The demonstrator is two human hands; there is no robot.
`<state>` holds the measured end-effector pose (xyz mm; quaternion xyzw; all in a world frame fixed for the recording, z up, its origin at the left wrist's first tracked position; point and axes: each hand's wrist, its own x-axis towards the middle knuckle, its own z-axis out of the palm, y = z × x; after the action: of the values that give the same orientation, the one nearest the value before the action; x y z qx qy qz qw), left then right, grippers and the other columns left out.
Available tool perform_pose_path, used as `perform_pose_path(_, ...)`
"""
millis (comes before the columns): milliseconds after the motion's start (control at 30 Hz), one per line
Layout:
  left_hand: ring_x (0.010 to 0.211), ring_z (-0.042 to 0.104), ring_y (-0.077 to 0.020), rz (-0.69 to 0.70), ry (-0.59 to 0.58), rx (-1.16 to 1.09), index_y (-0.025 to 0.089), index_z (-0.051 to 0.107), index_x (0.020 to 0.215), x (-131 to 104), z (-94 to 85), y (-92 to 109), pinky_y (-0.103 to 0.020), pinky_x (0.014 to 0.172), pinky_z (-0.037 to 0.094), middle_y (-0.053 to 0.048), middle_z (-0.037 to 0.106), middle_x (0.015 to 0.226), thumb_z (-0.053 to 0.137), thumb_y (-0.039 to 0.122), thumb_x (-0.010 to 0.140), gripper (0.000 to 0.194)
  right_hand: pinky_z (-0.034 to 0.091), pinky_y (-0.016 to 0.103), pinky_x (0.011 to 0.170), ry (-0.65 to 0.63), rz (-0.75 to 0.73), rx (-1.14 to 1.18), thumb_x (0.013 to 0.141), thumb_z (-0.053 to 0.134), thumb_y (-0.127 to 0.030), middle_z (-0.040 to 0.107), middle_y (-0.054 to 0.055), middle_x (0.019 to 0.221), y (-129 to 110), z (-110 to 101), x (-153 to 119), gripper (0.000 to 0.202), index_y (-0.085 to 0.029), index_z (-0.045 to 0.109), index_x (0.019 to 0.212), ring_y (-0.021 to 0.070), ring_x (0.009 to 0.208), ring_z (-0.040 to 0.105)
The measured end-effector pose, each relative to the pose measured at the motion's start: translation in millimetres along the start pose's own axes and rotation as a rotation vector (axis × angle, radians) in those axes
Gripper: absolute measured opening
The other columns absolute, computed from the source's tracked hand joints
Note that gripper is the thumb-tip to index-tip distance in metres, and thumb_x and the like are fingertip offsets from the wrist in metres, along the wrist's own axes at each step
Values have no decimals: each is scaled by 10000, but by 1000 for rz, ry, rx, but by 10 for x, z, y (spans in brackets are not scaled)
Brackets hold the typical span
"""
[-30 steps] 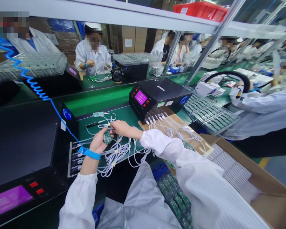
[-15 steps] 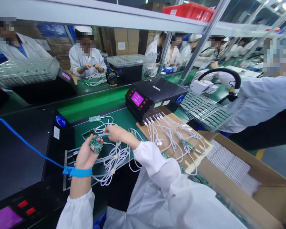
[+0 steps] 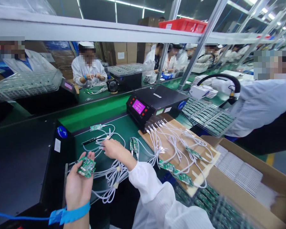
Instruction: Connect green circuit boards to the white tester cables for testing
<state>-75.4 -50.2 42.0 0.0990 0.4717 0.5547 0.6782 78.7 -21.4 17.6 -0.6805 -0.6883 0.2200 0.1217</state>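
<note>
My left hand [image 3: 79, 181], palm up with a blue strap at the wrist, holds a green circuit board [image 3: 87, 167] between thumb and fingers. Over the green bench mat, my right hand [image 3: 114, 149] has its fingers pinched on a white cable near a loose coil. The fingertips partly hide the pinched part. Beside them lies a black pen-like tool [image 3: 89, 141]. A bundle of white cables [image 3: 112, 183] spreads below the right hand. Another board [image 3: 96, 127] with a cable plugged in lies beyond, and two small boards [image 3: 134, 144] lie to the right.
A black tester [image 3: 154, 101] with a lit screen feeds white cables over a cardboard sheet [image 3: 166, 143], where several boards lie. Another black box [image 3: 21, 159] stands left. A carton [image 3: 243, 190] of white pieces is at right. Co-workers sit across and at right; a shelf [image 3: 85, 31] runs overhead.
My left hand has moved lower and left in view, and its circuit board now shows more fully. My right hand stays by the cable coil, slightly lower in view. The camera has tilted up a little.
</note>
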Motion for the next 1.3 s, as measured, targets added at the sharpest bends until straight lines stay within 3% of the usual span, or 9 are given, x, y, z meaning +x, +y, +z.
perform_pose_path(167,1139,739,-176,111,-12,15,190,680,1160,122,-38,-57,-217,921,642,-89,758,1073,494,89,1016,256,519,368,971,27,-38,-32,953,517,-73,768,141,1170,-31,18,-103,284,-163,715,1135,276,1149,728)
perform_pose_path(300,1275,669,-153,236,-63,163,285,712,1210,162,-91,-69,-161,943,613,-24,755,1181,570,217,1045,229,515,381,966,224,-64,160,1065,480,-220,742,117,1178,-31,48,-265,272,-197,699,1225,266,1119,713)
perform_pose_path(400,1377,594,-153,287,-15,271,296,756,1137,118,-67,-62,-104,934,590,14,714,1306,642,295,1014,168,493,368,996,314,-98,325,1081,530,-317,743,74,1101,-20,87,-392,235,-247,735,1171,239,1098,701)
perform_pose_path(567,1263,681,-182,271,-32,165,264,763,1093,53,25,-93,-210,975,627,-17,743,1246,595,261,1036,178,456,302,1075,394,-120,620,1046,611,-326,767,3,1108,-28,150,-557,171,-285,755,1130,166,1110,692)
perform_pose_path(700,1216,707,-191,295,-34,144,251,759,1061,47,76,-139,-275,973,645,-19,752,1223,579,192,1039,190,465,275,1059,402,-120,691,1033,629,-329,769,-38,1073,-55,158,-579,164,-311,754,1139,125,1010,703)
perform_pose_path(867,1194,718,-192,360,-1,98,217,748,1064,23,124,-154,-269,969,635,-49,741,1269,559,143,1041,204,492,304,992,479,-155,671,1029,624,-294,743,-11,927,-47,197,-559,158,-269,768,1088,151,884,675)
perform_pose_path(1033,1196,720,-212,375,-8,46,200,752,1082,-2,116,-143,-304,999,619,-83,760,1226,602,150,1026,168,518,334,944,490,-154,647,1051,559,-289,729,38,916,-18,235,-573,225,-257,769,1124,190,852,645)
perform_pose_path(1300,1216,711,-235,420,-61,60,195,756,1101,-43,62,-156,-333,1030,600,-96,757,1241,667,187,1000,134,507,355,888,521,-224,763,1026,603,-268,719,29,885,-32,236,-625,189,-270,786,1074,201,817,620)
